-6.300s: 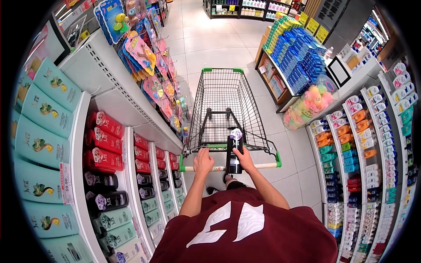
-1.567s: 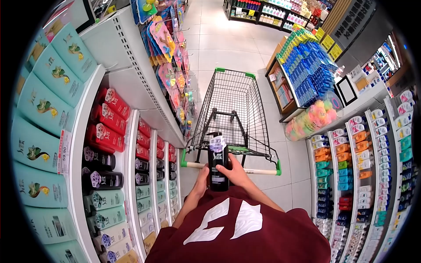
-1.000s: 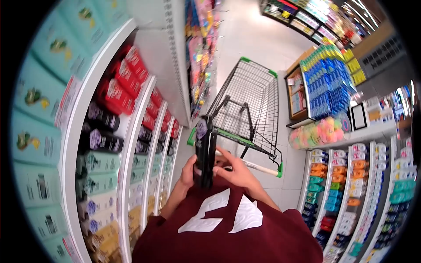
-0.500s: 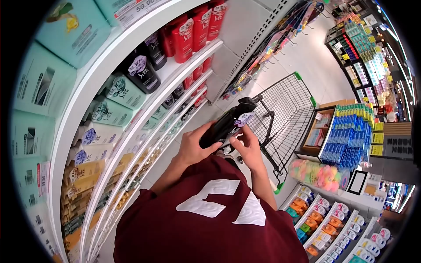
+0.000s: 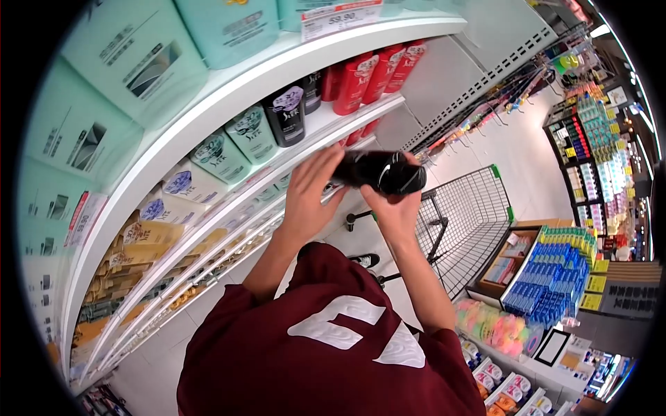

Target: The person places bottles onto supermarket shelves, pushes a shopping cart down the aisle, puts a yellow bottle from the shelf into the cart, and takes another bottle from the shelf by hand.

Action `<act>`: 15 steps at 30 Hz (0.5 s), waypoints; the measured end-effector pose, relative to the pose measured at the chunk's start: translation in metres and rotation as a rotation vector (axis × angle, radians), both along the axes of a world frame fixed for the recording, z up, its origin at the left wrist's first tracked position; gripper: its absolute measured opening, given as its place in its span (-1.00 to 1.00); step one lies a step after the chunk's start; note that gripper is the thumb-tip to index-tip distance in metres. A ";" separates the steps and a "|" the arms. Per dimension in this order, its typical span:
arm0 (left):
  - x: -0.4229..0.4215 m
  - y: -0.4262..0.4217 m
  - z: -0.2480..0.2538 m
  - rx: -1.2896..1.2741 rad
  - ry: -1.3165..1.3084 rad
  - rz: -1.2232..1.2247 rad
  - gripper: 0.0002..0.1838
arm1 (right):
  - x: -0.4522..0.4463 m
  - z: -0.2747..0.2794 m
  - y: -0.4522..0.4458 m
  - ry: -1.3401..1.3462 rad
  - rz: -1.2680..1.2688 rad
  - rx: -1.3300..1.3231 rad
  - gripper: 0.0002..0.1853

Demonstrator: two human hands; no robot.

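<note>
A black shampoo-type bottle [image 5: 368,168] lies almost level in front of the shelf, its dark rounded end turned to the right and its label out of sight. My left hand [image 5: 311,197] wraps the bottle's left end, with the fingers partly behind it. Round the right end, my right hand [image 5: 395,211] grips from below with the thumb along the near side. Closest on the shelf is a black bottle with a purple label [image 5: 285,114], and pale green bottles [image 5: 250,133] stand to its left. Red bottles [image 5: 357,83] are at the shelf's right end.
A curved white shelf edge [image 5: 229,87] runs above, bearing large mint-green boxes [image 5: 229,31]. An empty wire shopping cart [image 5: 472,222] stands on the floor to the right. Blue boxed goods [image 5: 548,277] are stacked beyond it, beside a bag of colourful puffs [image 5: 496,326].
Both hands have lifted the bottle closer to the shelf and tipped it from slanted to nearly level, so its label is turned away. My view has shifted, bringing the shelf's red bottles nearer the middle.
</note>
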State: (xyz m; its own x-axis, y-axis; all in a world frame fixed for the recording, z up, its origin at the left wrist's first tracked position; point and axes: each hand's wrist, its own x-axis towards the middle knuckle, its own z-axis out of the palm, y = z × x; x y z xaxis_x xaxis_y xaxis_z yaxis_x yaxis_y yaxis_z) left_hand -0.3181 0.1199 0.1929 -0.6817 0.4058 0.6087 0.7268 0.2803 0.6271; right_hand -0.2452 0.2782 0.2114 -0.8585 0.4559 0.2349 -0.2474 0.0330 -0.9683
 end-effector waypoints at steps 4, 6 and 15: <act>-0.017 -0.018 0.015 0.001 -0.049 0.150 -0.29 | -0.053 0.014 -0.006 0.048 -0.035 -0.038 -0.15; -0.022 -0.029 0.014 -0.016 -0.136 0.202 -0.38 | -0.074 0.022 -0.008 0.030 -0.049 0.012 -0.16; 0.049 -0.035 -0.057 -0.241 -0.352 -0.095 -0.58 | -0.139 0.003 -0.007 -0.141 -0.113 0.314 -0.11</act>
